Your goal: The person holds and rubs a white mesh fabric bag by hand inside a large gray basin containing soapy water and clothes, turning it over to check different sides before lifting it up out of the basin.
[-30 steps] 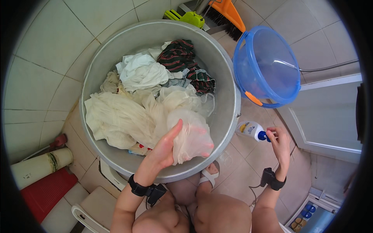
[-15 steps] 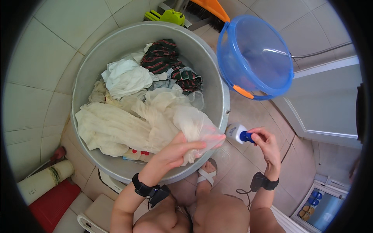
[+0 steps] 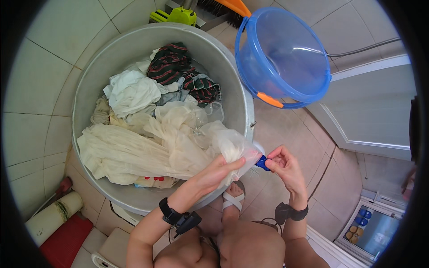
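Note:
A round metal basin [image 3: 87, 94] on the tiled floor holds several wet clothes: a big cream cloth [image 3: 147, 149], a white garment [image 3: 132, 91] and a dark striped one [image 3: 172, 64]. Its cream edge hangs over the rim near my hands. My left hand [image 3: 214, 174] reaches across that cloth and grips the body of a small white bottle [image 3: 258, 147], mostly hidden behind the cloth. My right hand [image 3: 286, 167] pinches the bottle's blue cap [image 3: 262, 162] with its fingertips. Both hands meet just outside the basin's right rim.
A blue plastic bucket [image 3: 281, 58] with an orange handle grip leans to the right of the basin. A green brush [image 3: 178, 15] and an orange broom [image 3: 232, 6] lie behind. A white door [image 3: 371, 107] is at right, a red container [image 3: 62, 236] at lower left, my sandalled foot [image 3: 232, 198] below.
My right hand lifted the bottle off the floor and brought it left to the basin rim. My left hand let the cloth slide and moved right to meet the bottle.

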`<state>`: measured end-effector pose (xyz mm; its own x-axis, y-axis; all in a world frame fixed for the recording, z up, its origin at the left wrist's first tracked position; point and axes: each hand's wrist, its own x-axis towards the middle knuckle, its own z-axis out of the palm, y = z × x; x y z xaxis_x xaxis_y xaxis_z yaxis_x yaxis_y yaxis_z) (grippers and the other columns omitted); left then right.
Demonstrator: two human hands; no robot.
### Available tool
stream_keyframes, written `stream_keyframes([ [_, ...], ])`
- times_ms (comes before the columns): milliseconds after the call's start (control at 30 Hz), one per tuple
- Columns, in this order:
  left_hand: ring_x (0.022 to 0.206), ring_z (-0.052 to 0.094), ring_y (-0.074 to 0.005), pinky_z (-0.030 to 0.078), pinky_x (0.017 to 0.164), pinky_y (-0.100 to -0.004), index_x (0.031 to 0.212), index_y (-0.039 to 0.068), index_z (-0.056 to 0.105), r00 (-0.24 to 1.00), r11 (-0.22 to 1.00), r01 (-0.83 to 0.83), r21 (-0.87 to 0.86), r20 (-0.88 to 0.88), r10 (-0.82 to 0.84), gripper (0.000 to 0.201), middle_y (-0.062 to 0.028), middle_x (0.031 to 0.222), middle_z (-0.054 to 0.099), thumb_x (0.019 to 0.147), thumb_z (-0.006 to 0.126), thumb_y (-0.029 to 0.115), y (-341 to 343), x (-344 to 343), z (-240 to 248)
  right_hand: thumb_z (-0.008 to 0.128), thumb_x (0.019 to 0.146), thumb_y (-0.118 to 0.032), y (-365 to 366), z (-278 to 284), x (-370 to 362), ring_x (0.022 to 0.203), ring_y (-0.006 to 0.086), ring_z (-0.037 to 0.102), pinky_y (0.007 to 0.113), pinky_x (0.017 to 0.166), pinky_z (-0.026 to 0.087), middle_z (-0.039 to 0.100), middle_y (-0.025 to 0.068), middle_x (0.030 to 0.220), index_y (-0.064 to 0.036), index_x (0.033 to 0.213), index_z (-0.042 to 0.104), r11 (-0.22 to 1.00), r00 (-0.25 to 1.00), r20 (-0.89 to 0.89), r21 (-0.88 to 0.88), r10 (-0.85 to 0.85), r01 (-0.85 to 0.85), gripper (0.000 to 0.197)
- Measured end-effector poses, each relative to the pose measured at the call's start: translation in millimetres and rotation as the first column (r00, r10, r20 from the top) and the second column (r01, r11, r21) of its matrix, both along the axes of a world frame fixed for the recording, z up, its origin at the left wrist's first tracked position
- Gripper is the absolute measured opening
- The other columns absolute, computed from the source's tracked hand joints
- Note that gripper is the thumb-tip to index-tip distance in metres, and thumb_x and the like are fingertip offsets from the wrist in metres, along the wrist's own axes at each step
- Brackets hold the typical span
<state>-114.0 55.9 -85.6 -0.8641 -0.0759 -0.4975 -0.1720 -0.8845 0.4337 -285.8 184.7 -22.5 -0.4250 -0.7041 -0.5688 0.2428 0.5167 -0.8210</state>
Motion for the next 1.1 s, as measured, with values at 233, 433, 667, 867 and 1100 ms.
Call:
stream_keyframes([
  [233,0.091,0.055,-0.0052,0.04,0.058,-0.0175,0.123,0.008,0.054,0.998,0.999,-0.01,0.037,-0.063,0.012,0.033,0.0019,0.108,0.058,0.094,0.052,0.022,1.3,-4.3,3.8,0.065,0.084,-0.009,1.6,-2.0,7.9,0.069,0.0036,0.05,0.018,0.06,0.04,0.057,-0.0005,0.08,-0.0043,0.091,0.051,0.999,0.997,-0.068,-0.022,-0.032,0.03,0.017],
  [433,0.097,0.057,-0.0078,0.041,0.056,-0.0186,0.123,0.007,0.052,1.0,0.998,0.001,0.064,-0.017,0.0,0.033,0.0002,0.113,0.058,0.094,0.051,0.02,3.4,-2.0,2.8,0.064,0.085,-0.01,0.9,-1.2,11.2,0.07,0.0044,0.051,0.018,0.06,0.04,0.057,0.0004,0.081,-0.0036,0.092,0.05,1.0,0.995,-0.101,-0.004,-0.027,0.027,0.017],
  [667,0.082,0.052,-0.0059,0.042,0.057,-0.0205,0.122,0.005,0.054,0.999,0.999,-0.003,0.041,-0.042,0.004,0.031,-0.0018,0.106,0.057,0.095,0.047,0.018,4.4,-2.8,9.8,0.063,0.086,-0.011,0.8,-2.6,11.9,0.069,0.0052,0.049,0.019,0.06,0.04,0.056,0.0007,0.08,-0.0028,0.092,0.05,1.0,0.992,-0.123,0.009,-0.02,0.021,0.016],
  [867,0.104,0.058,-0.0164,0.048,0.065,-0.0231,0.126,0.0,0.047,0.997,0.996,-0.022,0.085,-0.073,0.029,0.037,-0.0067,0.117,0.057,0.093,0.051,0.015,7.6,-0.7,-1.4,0.062,0.087,-0.012,1.5,-4.1,10.3,0.069,0.0053,0.049,0.02,0.06,0.04,0.056,0.0008,0.08,-0.0028,0.092,0.05,1.0,0.991,-0.13,0.016,0.015,-0.013,0.015],
  [1100,0.103,0.059,-0.0177,0.049,0.077,-0.0268,0.127,-0.003,0.044,0.986,0.972,-0.104,0.213,-0.102,0.128,0.041,-0.0101,0.118,0.056,0.091,0.054,0.013,0.3,13.8,10.3,0.062,0.086,-0.01,5.6,-8.1,4.8,0.068,0.0053,0.049,0.02,0.059,0.04,0.056,0.0007,0.081,-0.0033,0.09,0.053,0.998,0.992,-0.118,-0.038,-0.052,0.048,0.012],
])
